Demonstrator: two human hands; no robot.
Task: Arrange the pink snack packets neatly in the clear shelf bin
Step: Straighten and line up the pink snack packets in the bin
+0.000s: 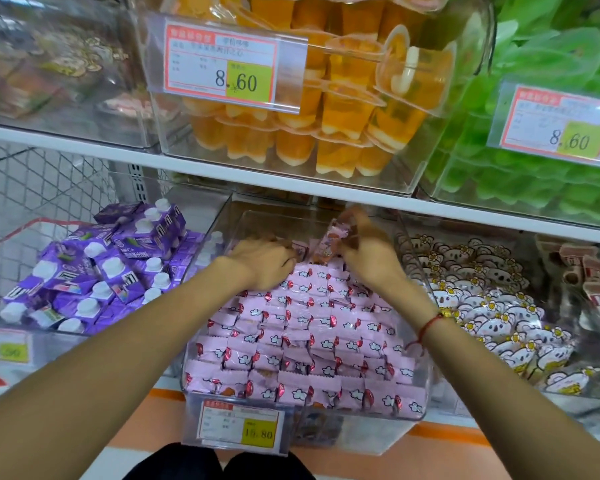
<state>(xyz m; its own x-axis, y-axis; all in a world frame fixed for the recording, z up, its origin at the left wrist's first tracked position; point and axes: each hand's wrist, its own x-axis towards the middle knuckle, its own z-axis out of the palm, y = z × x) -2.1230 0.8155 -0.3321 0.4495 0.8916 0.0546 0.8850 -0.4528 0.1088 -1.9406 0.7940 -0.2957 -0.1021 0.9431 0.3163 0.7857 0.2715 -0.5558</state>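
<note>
- Pink snack packets (302, 344) fill the clear shelf bin (409, 415) at lower centre of the frame, lying in rows.
- Left hand (264, 263) rests palm-down on the back packets, fingers curled.
- Right hand (366, 252) pinches one lifted packet (333, 239), blurred.

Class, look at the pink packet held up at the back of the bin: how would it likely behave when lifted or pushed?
The pink packet pinched by the right hand looks crinkly and thin, so probably floppy and light. Its glossy wrap suggests it may slide over the stacked packets. Flat shape: unlikely to roll.
</note>
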